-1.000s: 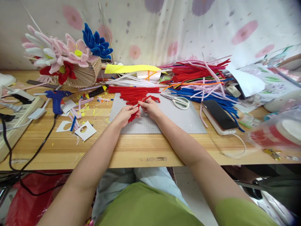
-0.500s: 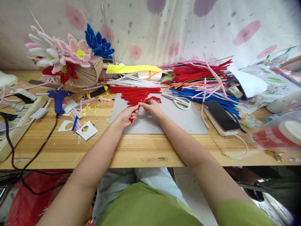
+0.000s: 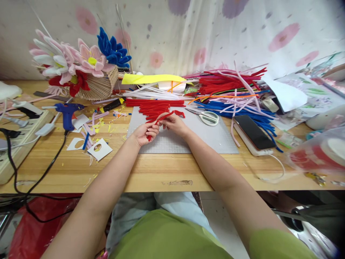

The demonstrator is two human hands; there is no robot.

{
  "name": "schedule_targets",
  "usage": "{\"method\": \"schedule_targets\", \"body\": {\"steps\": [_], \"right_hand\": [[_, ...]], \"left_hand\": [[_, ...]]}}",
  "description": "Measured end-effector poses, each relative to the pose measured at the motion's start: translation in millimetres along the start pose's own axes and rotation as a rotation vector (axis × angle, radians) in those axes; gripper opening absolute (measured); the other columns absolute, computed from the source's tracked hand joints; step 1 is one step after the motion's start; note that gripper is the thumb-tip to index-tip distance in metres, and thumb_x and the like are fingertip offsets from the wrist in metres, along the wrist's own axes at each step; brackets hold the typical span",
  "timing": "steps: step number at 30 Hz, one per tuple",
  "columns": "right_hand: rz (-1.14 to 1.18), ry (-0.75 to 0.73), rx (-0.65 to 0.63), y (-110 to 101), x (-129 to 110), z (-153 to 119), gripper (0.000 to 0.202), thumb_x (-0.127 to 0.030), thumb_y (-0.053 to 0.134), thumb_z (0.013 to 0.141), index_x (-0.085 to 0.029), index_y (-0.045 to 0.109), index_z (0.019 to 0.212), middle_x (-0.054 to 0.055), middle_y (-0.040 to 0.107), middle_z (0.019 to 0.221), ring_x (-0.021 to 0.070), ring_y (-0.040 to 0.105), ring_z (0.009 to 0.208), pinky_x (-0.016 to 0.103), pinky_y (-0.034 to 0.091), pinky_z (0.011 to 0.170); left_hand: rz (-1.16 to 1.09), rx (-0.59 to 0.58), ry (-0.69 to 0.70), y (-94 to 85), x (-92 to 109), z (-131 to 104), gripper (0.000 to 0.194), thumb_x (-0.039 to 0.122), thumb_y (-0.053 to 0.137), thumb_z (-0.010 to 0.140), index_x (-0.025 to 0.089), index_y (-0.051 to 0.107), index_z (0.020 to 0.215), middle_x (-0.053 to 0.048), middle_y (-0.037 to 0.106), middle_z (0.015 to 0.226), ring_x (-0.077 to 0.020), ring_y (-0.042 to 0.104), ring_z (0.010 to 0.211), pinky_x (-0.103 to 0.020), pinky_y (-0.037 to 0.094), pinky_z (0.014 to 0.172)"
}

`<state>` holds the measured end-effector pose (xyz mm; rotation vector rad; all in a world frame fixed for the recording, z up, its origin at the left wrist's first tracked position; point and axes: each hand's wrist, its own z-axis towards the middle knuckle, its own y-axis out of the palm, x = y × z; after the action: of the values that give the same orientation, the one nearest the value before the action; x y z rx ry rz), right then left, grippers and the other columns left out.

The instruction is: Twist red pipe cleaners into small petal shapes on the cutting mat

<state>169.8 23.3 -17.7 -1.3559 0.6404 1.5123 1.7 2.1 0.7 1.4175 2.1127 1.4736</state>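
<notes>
Red fuzzy stem [image 3: 167, 116] spans two hands

From where I stand, the blue glue gun [image 3: 67, 116] lies well off to the left of the left hand [image 3: 147, 134], among paper scraps. That hand is closed round the stem, a red tip poking out beneath its fingers. Just beyond it, the pile of red stems [image 3: 154, 110] lies on the grey mat [image 3: 210, 139].

The stem runs up from there to the right hand [image 3: 173, 124], whose fingertips seem to pinch it; the exact grip is partly hidden. Past those fingers a red end curls, though I can't tell whether it's the same piece. The scissors [image 3: 209, 118] lie beyond the right hand, to its right, with the phone [image 3: 253, 131] farther right.

To my eye, the left hand should anchor firmly while the right works in small, even moves; squeezing hard could crush the fuzz or kink the stem.
</notes>
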Motion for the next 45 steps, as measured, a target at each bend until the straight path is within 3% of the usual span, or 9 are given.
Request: {"method": "schedule_targets", "body": {"steps": [7, 13, 16, 21, 25, 28, 35, 39, 45], "right_hand": [[0.006, -0.030, 0.034, 5, 5, 3, 0.031, -0.048, 0.056, 0.077, -0.019, 0.047, 0.081, -0.003, 0.052, 0.065, 0.0061, 0.045, 0.049, 0.020, 0.035, 0.047], [0.056, 0.051, 0.036, 2, -8, 1, 0.035, -0.050, 0.060, 0.072, -0.019, 0.043, 0.073, -0.006, 0.042, 0.059, 0.0050, 0.035, 0.048, 0.020, 0.028, 0.045], [0.036, 0.095, 0.040, -2, -10, 1, 0.034, -0.048, 0.060, 0.072, -0.019, 0.042, 0.071, -0.007, 0.041, 0.056, 0.0059, 0.035, 0.049, 0.020, 0.026, 0.046], [-0.149, 0.151, 0.156, -6, 0, 9, 0.029, -0.041, 0.061, 0.071, -0.018, 0.045, 0.065, -0.005, 0.044, 0.052, 0.0081, 0.041, 0.051, 0.022, 0.031, 0.051], [-0.167, 0.170, 0.224, -7, 4, 12, 0.027, -0.039, 0.061, 0.070, -0.017, 0.046, 0.065, -0.004, 0.047, 0.056, 0.0078, 0.044, 0.050, 0.023, 0.034, 0.052], [-0.110, 0.141, 0.216, -6, -1, 11, 0.027, -0.038, 0.065, 0.066, -0.018, 0.048, 0.071, -0.004, 0.051, 0.065, 0.0075, 0.047, 0.052, 0.022, 0.038, 0.051], [0.180, -0.014, 0.292, -13, -8, 8, 0.052, -0.038, 0.069, 0.064, -0.025, 0.045, 0.109, -0.002, 0.060, 0.087, 0.0082, 0.051, 0.064, 0.021, 0.043, 0.058], [-0.023, -0.137, 0.114, -17, -3, 9, 0.030, -0.039, 0.065, 0.071, -0.021, 0.059, 0.095, 0.004, 0.061, 0.097, 0.0136, 0.054, 0.081, 0.026, 0.044, 0.069], [-0.433, -0.227, 0.075, -17, -1, 13, 0.025, -0.038, 0.056, 0.081, -0.017, 0.060, 0.067, 0.005, 0.063, 0.082, 0.0157, 0.050, 0.081, 0.033, 0.036, 0.083]], "left_hand": [[0.012, -0.031, 0.037, 2.8, -2, -1, 0.017, 0.014, 0.042, 0.090, 0.011, 0.054, 0.078, 0.003, 0.043, 0.055, 0.0011, 0.037, 0.038, -0.005, 0.026, 0.032], [0.291, 0.042, 0.167, 7.2, -6, 3, 0.006, 0.015, 0.057, 0.081, 0.012, 0.056, 0.076, 0.004, 0.046, 0.056, -0.0003, 0.038, 0.040, -0.009, 0.024, 0.034], [0.541, 0.152, 0.374, 8.5, -11, 9, 0.010, 0.017, 0.062, 0.076, 0.013, 0.055, 0.070, 0.003, 0.050, 0.056, -0.0028, 0.040, 0.042, -0.013, 0.025, 0.037], [1.138, 0.445, 0.991, 4.6, -22, 19, 0.011, 0.021, 0.063, 0.075, 0.019, 0.057, 0.067, -0.002, 0.057, 0.067, -0.0135, 0.053, 0.068, -0.021, 0.035, 0.059], [1.310, 0.520, 1.144, 2.7, -28, 25, 0.008, 0.023, 0.062, 0.076, 0.021, 0.058, 0.069, -0.004, 0.059, 0.075, -0.0180, 0.055, 0.085, -0.023, 0.035, 0.068], [1.162, 0.480, 1.039, 1.7, -27, 28, 0.009, 0.022, 0.060, 0.077, 0.020, 0.056, 0.069, -0.002, 0.059, 0.070, -0.0143, 0.056, 0.071, -0.022, 0.038, 0.063], [0.342, 0.228, 0.450, 8.7, -8, 14, 0.011, 0.015, 0.050, 0.084, 0.012, 0.056, 0.074, 0.004, 0.052, 0.055, -0.0017, 0.045, 0.040, -0.012, 0.037, 0.039], [0.127, 0.053, 0.162, 8.4, -4, 7, 0.016, 0.014, 0.044, 0.088, 0.011, 0.055, 0.077, 0.004, 0.050, 0.054, -0.0007, 0.046, 0.039, -0.007, 0.035, 0.034], [0.040, -0.063, 0.021, -0.5, -1, 8, 0.020, 0.017, 0.040, 0.090, 0.011, 0.055, 0.079, 0.003, 0.050, 0.055, -0.0013, 0.048, 0.041, -0.006, 0.038, 0.035]]}}
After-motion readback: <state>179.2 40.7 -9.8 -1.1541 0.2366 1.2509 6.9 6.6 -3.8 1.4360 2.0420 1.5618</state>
